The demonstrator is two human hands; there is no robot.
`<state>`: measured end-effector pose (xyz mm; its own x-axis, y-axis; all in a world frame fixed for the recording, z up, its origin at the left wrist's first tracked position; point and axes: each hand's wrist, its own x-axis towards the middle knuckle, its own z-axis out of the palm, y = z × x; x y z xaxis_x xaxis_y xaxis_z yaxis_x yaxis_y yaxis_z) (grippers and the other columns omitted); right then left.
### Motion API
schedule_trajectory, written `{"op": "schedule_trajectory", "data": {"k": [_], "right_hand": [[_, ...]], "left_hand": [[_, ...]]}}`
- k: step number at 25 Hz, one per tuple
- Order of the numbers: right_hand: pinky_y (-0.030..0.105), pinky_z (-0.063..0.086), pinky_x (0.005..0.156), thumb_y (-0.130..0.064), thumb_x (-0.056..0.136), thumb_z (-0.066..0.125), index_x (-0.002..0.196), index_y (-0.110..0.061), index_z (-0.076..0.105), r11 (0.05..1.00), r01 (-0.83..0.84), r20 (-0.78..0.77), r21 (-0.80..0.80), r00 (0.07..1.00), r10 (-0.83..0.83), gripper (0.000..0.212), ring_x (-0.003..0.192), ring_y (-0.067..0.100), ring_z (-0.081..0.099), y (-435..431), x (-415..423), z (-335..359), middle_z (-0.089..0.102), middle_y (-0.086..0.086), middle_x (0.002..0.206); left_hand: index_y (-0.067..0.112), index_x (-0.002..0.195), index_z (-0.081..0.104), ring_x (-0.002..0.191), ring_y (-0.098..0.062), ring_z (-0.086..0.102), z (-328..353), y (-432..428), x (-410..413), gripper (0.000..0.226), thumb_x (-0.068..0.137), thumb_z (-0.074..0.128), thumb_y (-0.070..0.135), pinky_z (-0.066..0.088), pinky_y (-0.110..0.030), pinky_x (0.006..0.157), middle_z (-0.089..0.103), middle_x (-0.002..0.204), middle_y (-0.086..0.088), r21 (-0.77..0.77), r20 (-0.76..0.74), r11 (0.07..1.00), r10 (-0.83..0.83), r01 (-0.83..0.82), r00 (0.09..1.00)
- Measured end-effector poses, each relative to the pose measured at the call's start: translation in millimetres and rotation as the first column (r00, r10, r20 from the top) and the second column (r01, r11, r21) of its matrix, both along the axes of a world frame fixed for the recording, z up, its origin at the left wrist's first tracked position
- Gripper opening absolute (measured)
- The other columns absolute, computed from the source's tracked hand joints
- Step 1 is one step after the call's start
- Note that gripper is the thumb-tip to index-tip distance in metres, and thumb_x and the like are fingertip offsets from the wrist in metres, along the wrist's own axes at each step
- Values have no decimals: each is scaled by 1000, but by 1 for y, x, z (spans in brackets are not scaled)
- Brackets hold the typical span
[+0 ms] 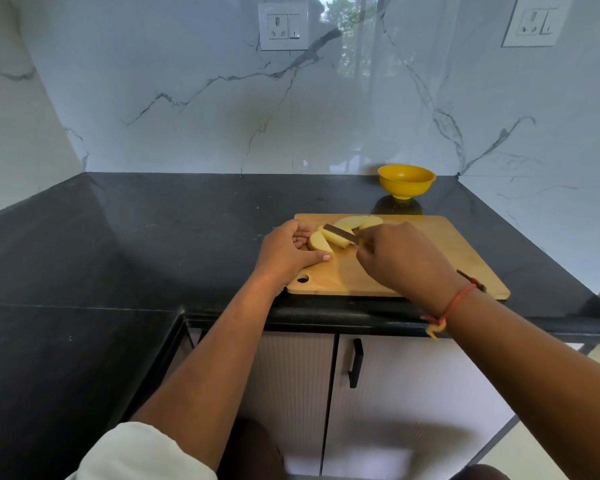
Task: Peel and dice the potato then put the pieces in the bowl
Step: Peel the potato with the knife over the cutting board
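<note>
Several pale yellow peeled potato slices [349, 225] lie at the far left of a wooden cutting board [430, 258]. My left hand [288, 252] rests at the board's left edge, thumb and fingers around the nearest slice [319, 244]. My right hand [402, 258] grips a knife [340, 233] whose dark blade lies across the slices, pointing left. The knife's handle is hidden inside my fist. An empty yellow bowl [406, 181] stands behind the board, near the wall.
The board sits on a black L-shaped counter [153, 237] close to its front edge. Marble walls rise behind and to the right. White cabinet doors with a black handle [355, 363] are below the counter.
</note>
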<state>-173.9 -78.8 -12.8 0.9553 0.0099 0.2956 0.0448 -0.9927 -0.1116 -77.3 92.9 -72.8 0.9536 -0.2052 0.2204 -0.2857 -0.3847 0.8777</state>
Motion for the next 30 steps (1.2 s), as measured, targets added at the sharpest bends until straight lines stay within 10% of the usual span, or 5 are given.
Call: {"op": "schedule_trajectory", "data": {"k": [13, 30], "right_hand": [[34, 58, 88, -26, 102, 50, 123, -13, 71, 997, -23, -171, -76, 985, 10, 32, 90, 20, 66, 29, 52, 18, 71, 4, 99], [21, 39, 62, -20, 101, 56, 121, -6, 68, 998, -8, -271, -69, 963, -11, 28, 63, 13, 48, 40, 46, 7, 51, -2, 73]], "left_hand": [[17, 124, 59, 105, -7, 61, 0, -2, 0, 65, 67, 90, 25, 51, -16, 91, 65, 114, 6, 6, -3, 1000, 24, -24, 1000], [16, 115, 62, 98, -6, 62, -2, -3, 3, 55, 68, 90, 20, 51, -12, 84, 66, 105, 7, 38, 69, 999, 32, -35, 997]]}}
